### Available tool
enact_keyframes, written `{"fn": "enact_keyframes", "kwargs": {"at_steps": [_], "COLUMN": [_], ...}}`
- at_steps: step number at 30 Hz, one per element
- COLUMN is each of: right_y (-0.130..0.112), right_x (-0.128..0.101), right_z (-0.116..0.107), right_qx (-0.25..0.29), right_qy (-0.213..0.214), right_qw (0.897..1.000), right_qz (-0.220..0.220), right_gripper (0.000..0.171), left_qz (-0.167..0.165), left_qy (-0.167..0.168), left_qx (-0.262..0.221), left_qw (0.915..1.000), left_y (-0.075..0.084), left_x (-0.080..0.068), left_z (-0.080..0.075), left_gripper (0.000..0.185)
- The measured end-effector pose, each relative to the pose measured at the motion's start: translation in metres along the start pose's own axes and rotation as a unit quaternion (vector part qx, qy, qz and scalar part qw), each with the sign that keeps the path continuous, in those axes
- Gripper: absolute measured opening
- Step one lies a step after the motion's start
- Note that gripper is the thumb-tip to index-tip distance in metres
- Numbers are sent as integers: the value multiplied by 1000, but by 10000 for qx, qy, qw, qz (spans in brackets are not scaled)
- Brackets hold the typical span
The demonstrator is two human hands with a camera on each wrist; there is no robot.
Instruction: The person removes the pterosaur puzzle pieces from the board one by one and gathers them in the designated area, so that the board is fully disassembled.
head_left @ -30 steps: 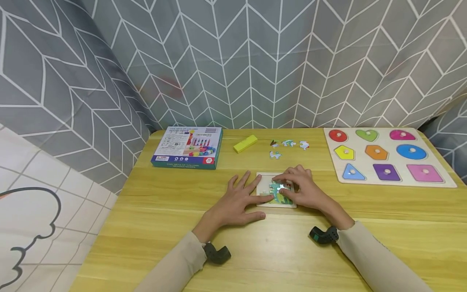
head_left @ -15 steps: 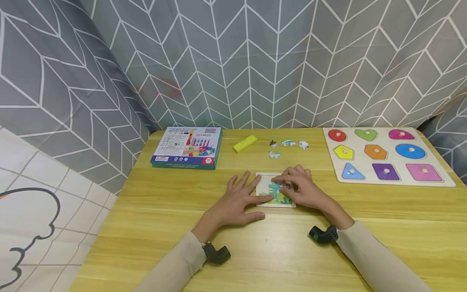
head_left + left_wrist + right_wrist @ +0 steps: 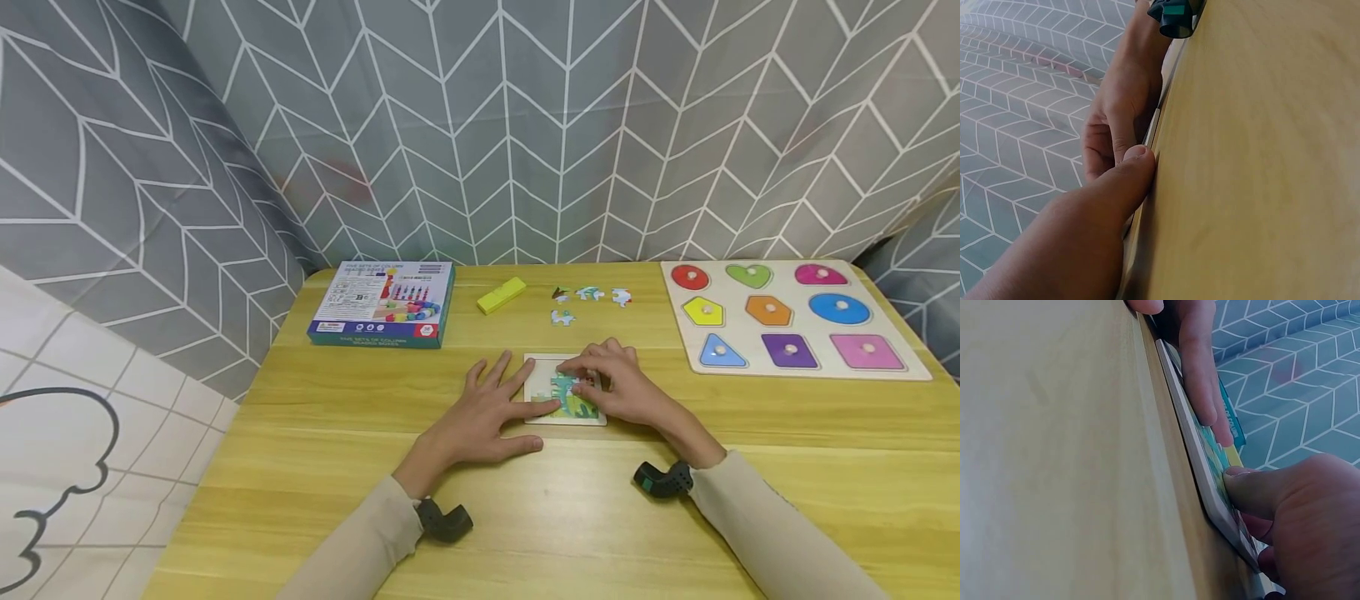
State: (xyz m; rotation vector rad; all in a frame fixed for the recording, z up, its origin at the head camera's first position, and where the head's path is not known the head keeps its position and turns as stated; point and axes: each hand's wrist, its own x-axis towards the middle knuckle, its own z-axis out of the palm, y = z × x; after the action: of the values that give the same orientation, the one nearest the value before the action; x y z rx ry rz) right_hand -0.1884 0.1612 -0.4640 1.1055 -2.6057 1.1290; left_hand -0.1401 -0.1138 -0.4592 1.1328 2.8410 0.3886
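A small jigsaw puzzle board with a pale frame lies flat at the middle of the table. Green and teal picture pieces fill its lower and right parts; its upper left is bare. My left hand has its fingers spread, with the index finger lying across the board's lower left and the thumb on the table. On the right side of the board, thumb and index finger of my right hand pinch at a puzzle piece, mostly hidden under them. The right wrist view shows the right thumb down on the picture surface.
Several loose puzzle pieces lie behind the board, near a yellow block. A boxed bead toy is at the back left. At the back right sits a peg board of coloured shapes. A patterned grey curtain hangs behind the table.
The glare on the piece under my right fingers has faded, and it looks flatter in the board. Both hands keep nearly the same places; the head view has shifted slightly.
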Motion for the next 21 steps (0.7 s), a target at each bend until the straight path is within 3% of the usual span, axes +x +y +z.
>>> {"fn": "enact_keyframes", "kwargs": {"at_steps": [21], "right_y": [-4], "right_x": [2], "right_z": [-1], "right_qx": [46], "right_qy": [-129], "right_qw": [9997], "right_qz": [209], "right_gripper": [26], "left_qz": [-29], "left_qy": [71], "left_qx": [-9], "left_qw": [10000], "left_y": [1], "left_x": [-1], "left_z": [-1], "left_gripper": [54]}}
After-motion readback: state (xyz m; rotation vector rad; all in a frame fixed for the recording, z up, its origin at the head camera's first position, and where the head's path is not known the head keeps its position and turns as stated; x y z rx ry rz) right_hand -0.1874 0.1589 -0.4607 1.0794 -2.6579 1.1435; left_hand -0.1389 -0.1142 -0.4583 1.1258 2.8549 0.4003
